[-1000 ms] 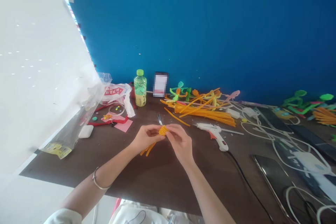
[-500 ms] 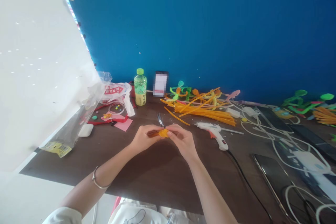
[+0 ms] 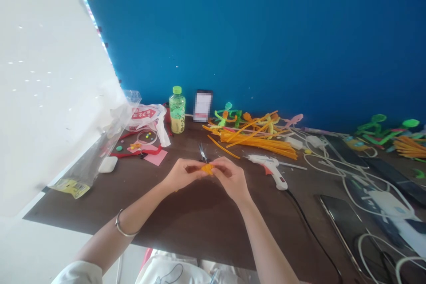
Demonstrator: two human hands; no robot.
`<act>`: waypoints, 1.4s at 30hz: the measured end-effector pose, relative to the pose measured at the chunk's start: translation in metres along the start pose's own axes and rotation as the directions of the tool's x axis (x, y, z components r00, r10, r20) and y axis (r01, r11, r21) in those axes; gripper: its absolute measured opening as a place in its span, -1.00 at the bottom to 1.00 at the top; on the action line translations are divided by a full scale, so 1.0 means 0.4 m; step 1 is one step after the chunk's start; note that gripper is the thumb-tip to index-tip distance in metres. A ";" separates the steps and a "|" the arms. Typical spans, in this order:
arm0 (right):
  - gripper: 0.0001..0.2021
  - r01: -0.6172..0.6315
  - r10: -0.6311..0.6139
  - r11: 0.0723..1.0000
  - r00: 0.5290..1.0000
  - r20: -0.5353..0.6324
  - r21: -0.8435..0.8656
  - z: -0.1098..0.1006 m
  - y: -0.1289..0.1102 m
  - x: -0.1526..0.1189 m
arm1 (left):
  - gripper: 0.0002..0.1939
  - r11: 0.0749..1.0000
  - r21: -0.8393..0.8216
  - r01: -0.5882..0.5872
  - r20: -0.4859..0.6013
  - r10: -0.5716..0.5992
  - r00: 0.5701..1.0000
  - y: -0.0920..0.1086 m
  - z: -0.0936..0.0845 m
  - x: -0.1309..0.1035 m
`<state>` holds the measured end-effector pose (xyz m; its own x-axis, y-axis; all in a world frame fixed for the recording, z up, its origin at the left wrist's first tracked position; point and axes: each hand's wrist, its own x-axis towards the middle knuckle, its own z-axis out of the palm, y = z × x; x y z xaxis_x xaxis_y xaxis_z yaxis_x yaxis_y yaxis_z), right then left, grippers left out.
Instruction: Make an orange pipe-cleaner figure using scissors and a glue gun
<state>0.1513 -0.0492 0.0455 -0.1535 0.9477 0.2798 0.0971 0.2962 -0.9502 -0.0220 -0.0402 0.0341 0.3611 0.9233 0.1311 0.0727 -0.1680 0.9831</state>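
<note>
A small coiled orange piece (image 3: pixel 207 169) is pinched between both hands above the dark table (image 3: pixel 186 226). My left hand (image 3: pixel 183 175) grips it from the left, fingers closed. From the right, my right hand (image 3: pixel 230 178) holds it between thumb and fingers. Just beyond the hands lie scissors (image 3: pixel 202 151), blades pointing away and handles partly hidden by the fingers. Behind them rests a bundle of orange pipe cleaners (image 3: pixel 259 144). To the right of my right hand sits a white glue gun (image 3: pixel 271 169).
A green-capped bottle (image 3: pixel 177 111) and a propped phone (image 3: pixel 203 105) stand at the back. White cables (image 3: pixel 344 182) and a dark phone (image 3: pixel 346 226) lie right; a plastic bag (image 3: pixel 146 115) and pink paper (image 3: pixel 156 156) lie left.
The orange strand that showed inside my left hand is no longer visible there. The orange piece has turned slightly between the fingers. The whole view has shifted a little.
</note>
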 end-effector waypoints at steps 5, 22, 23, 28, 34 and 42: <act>-0.90 0.001 0.000 0.999 0.999 -0.037 0.036 0.008 -0.002 -0.004 | -0.71 0.991 -0.113 0.066 0.065 -0.058 0.996 -0.003 -0.003 0.006; -0.87 -0.214 0.146 0.927 0.962 0.229 0.308 -0.016 0.013 0.006 | -0.68 0.995 -0.052 0.085 0.133 -0.077 0.988 0.035 -0.007 -0.001; -0.88 -0.218 0.151 0.930 0.960 0.234 0.296 -0.018 0.011 0.006 | -0.68 0.995 -0.045 0.088 0.134 -0.081 0.988 0.036 -0.007 -0.001; -0.86 -0.228 0.181 0.958 0.951 0.251 0.173 -0.029 -0.008 0.007 | -0.67 0.994 0.025 0.103 0.150 -0.106 0.983 0.039 -0.011 0.000; -0.83 -0.148 0.126 0.987 0.955 0.269 0.062 -0.035 -0.024 0.005 | -0.66 0.990 0.017 0.138 0.159 -0.139 0.978 0.038 -0.014 0.001; -0.75 -0.149 0.134 0.956 0.988 0.078 0.254 -0.023 0.032 0.008 | -0.70 0.871 -0.395 0.291 0.238 -0.209 0.948 0.013 -0.009 0.008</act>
<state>0.1610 -0.0412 0.0355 -0.2159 0.9665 0.1386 -0.1339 0.1114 -0.9847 -0.0238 -0.0371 0.0399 0.5490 0.8283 -0.1117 -0.1985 0.2591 0.9452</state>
